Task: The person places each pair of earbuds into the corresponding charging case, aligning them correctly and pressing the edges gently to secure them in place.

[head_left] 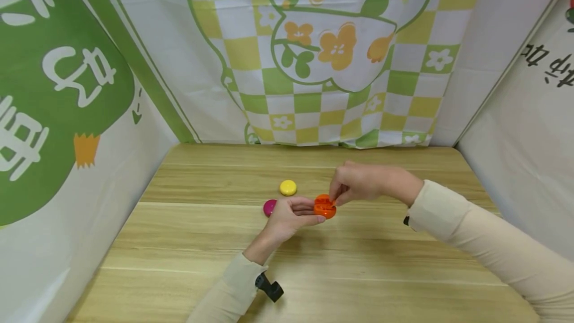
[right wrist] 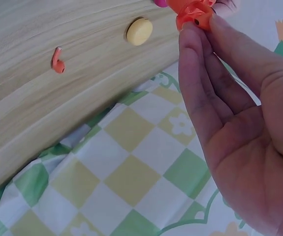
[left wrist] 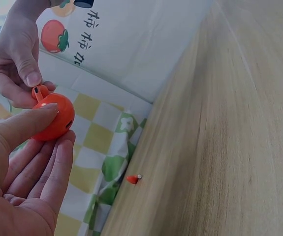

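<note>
My left hand point(head_left: 286, 219) holds a round orange earbud case point(head_left: 325, 209), its lid raised, with the thumb on top and the fingers beneath. At the case's opening, my right hand point(head_left: 355, 181) pinches an orange earbud point(left wrist: 39, 92) between thumb and fingertips. Whether that earbud touches the case cannot be told. A second orange earbud point(right wrist: 58, 61) lies loose on the table, hidden in the head view. Just beyond the left hand sits a round magenta case point(head_left: 270, 208), partly covered by it. A round yellow case point(head_left: 288, 188) lies farther back.
The wooden tabletop point(head_left: 188, 243) spreads under both hands. A checked, flower-printed cloth point(head_left: 296, 103) hangs along its back edge, with printed cloth walls on the left and right. A black strap device point(head_left: 270, 287) is on the left wrist.
</note>
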The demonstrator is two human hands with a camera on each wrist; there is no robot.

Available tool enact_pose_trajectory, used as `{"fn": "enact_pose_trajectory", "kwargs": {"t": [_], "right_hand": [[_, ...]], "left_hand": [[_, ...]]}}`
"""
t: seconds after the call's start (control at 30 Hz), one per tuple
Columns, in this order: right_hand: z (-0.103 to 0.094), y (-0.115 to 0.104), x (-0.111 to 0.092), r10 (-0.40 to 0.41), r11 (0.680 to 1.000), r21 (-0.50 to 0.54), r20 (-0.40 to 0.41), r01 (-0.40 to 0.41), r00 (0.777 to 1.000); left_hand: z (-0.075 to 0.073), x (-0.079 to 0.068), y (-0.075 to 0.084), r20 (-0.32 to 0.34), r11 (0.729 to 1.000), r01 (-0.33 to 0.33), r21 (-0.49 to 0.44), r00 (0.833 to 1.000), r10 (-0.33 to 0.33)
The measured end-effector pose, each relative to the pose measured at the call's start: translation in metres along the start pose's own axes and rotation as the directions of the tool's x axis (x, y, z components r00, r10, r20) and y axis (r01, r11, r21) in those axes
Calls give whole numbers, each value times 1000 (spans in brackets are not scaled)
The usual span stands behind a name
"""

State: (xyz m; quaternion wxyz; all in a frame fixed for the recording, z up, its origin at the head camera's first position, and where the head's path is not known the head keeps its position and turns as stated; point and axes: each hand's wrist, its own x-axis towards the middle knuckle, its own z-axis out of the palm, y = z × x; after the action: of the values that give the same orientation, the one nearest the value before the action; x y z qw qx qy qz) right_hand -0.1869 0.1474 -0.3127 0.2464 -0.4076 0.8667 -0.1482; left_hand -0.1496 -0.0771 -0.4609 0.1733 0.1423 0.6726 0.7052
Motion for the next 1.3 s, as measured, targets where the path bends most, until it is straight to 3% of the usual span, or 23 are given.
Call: {"fn": "enact_pose_trajectory", "kwargs": {"t": [0.63,0.9,1.3], "right_hand": [[15,6,1,-41,997,51,-192,51,980],[23,6,1,-74,997,-8,-261,75,963],[35,-1,1,-91,988,-150,-321,45,943]], "left_hand": [[-1,0,1,-16,1000,15,2,1000,-15],[-2,0,1,-21,1000,16,0,1000,-16],[-2,0,1,-40,1000,2,12,999,-1]]}}
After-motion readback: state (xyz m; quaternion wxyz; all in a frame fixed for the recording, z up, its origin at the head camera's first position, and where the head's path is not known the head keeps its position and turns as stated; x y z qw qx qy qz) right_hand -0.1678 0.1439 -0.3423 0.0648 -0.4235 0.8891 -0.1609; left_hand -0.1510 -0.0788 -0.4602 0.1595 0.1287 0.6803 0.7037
